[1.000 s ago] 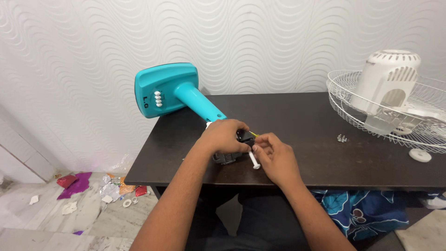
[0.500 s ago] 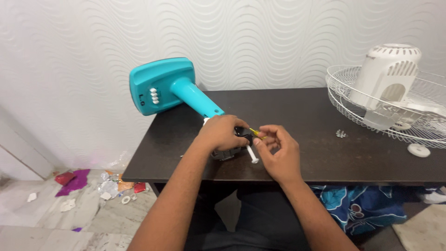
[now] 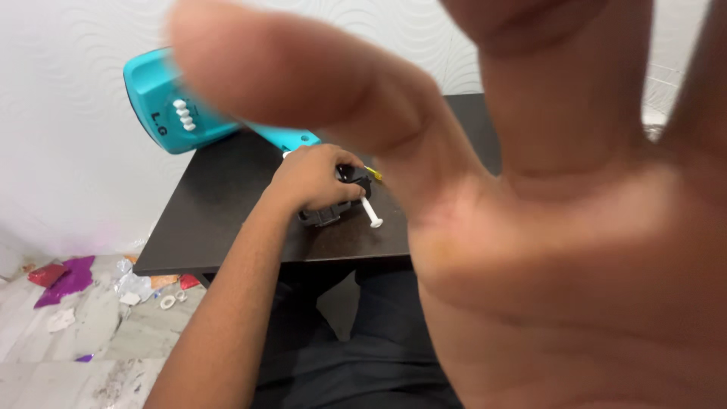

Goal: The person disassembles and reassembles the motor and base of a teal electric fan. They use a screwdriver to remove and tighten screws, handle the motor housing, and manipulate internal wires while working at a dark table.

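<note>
My right hand (image 3: 560, 227) is raised right in front of the camera, blurred, palm facing me with fingers spread and nothing in it; it hides most of the right side. My left hand (image 3: 310, 178) rests on the dark table (image 3: 219, 197), closed over a small black part (image 3: 326, 216). A white peg (image 3: 371, 213) sticks out beside that part, and a yellow tip (image 3: 373, 173) shows just past the fingers. The teal fan base (image 3: 163, 106) lies on its side at the table's far left corner, against the wall.
Scraps of paper and purple bits (image 3: 68, 276) litter the tiled floor left of the table. A sliver of white wire grille (image 3: 657, 91) shows at the right edge behind my raised hand. A white patterned wall runs behind the table.
My right hand has left the black part and risen close to the camera, blocking the fan grille and the table's right side. My left hand stays on the part.
</note>
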